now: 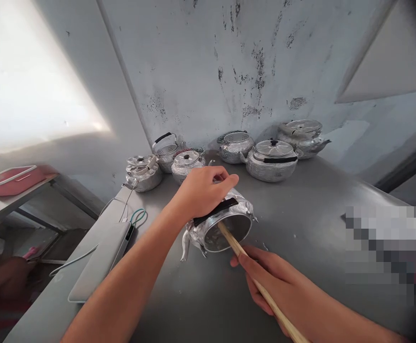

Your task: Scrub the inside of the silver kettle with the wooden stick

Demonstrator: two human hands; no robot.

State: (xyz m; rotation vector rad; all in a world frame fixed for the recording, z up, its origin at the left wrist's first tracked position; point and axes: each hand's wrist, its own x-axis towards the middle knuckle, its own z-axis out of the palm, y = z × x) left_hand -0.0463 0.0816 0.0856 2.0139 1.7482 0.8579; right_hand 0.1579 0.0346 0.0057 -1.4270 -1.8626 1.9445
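A silvery kettle (242, 226) lies tipped on the gray table (197, 297), mouth facing near. The left hand (206, 188) bends over it, fingertips hidden, their grip impossible to tell; the right hand (274, 274) wraps its fingers around a wooden stick (231, 240) reaching inside. Far off stand six other kettles (271, 169).

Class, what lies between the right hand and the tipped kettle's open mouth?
The head view shows a wooden stick extending from the right hand into the open mouth of the kettle.
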